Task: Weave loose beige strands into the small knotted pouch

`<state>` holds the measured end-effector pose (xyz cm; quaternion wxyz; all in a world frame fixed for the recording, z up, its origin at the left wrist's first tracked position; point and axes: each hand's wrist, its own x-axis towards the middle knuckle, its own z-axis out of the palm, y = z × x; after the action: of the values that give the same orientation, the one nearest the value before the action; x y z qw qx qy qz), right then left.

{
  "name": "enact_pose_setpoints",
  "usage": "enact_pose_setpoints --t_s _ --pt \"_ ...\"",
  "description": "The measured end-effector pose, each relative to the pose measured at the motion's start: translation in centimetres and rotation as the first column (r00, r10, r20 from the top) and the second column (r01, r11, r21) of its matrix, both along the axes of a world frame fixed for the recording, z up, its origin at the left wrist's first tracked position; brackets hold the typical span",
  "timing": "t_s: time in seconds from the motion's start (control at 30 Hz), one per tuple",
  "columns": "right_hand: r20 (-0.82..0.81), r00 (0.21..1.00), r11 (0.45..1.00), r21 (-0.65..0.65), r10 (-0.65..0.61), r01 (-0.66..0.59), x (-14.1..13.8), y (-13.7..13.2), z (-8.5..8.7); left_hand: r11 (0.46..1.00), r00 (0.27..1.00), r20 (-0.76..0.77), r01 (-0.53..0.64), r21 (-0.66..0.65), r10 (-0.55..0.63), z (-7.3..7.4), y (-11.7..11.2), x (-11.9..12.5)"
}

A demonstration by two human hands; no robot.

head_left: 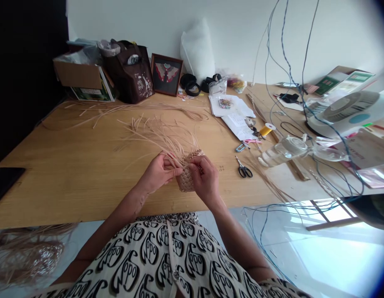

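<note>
A small woven straw basket (186, 179) rests at the near edge of the wooden table (70, 174), with several long loose strips (154, 134) fanning out from its top toward the back left. My left hand (157, 173) is closed, pinching strips at the basket's left side. My right hand (205, 179) is closed round the basket's right side, fingers pressed on the weave near the rim.
Black-handled scissors (244, 169) lie right of the basket, with a clip (241, 147) and yellow tape roll (266, 130) behind. A glass teapot (283, 151), a fan (347, 114), papers (234, 111), blue wires (288, 62), a brown bag (130, 74), a cardboard box (83, 78) and a picture frame (166, 74) crowd the back and right. A dark phone (4, 180) lies far left.
</note>
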<state>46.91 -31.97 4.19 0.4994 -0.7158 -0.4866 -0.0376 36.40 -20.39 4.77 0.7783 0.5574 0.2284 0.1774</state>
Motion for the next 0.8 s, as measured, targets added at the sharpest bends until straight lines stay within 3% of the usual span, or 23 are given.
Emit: enact_pose_setpoints --t_s 0.1,0.2,0.3,0.37,0.47,0.57,0.7,0.77,0.8 --pt "0.036 0.999 0.999 -0.039 0.019 -0.018 0.2 -0.2 0.1 0.997 0.999 0.020 -0.034 -0.062 0.036 -0.4 -0.1 0.0" --pt "0.203 0.979 0.989 -0.147 0.038 -0.008 1.0 -0.9 0.6 0.994 0.993 0.083 -0.075 -0.079 0.081 -1.1 -0.2 0.1" --pt "0.369 0.928 0.944 -0.322 0.054 0.073 1.9 -1.6 1.7 0.992 0.987 0.110 -0.112 -0.058 0.118 -1.6 -0.2 0.2" --pt "0.366 0.926 0.901 -0.427 0.095 0.076 2.3 -1.9 2.6 0.989 0.982 0.118 -0.140 -0.051 0.145 -1.9 -0.1 0.4" --pt "0.218 0.962 0.876 -0.481 0.162 -0.039 2.5 -1.6 3.7 0.989 0.983 0.117 -0.139 -0.053 0.144 -2.3 -0.3 0.8" --pt "-0.093 0.976 0.882 -0.419 0.195 -0.216 2.8 -0.5 3.9 0.993 0.984 0.140 -0.100 -0.063 0.108 -2.6 -0.6 1.0" --pt "-0.544 0.804 0.885 -0.217 0.241 -0.412 3.4 1.4 3.0 0.992 0.982 0.173 -0.053 -0.111 0.071 -2.6 -1.1 1.1" --pt "-0.614 0.750 0.893 -0.156 0.248 -0.423 3.6 2.0 2.8 0.987 0.982 0.172 -0.054 -0.152 0.081 -2.5 -1.2 1.1" --pt "-0.604 0.761 0.900 -0.158 0.239 -0.407 3.7 2.3 2.8 0.982 0.981 0.168 -0.064 -0.175 0.094 -2.5 -1.2 1.1"
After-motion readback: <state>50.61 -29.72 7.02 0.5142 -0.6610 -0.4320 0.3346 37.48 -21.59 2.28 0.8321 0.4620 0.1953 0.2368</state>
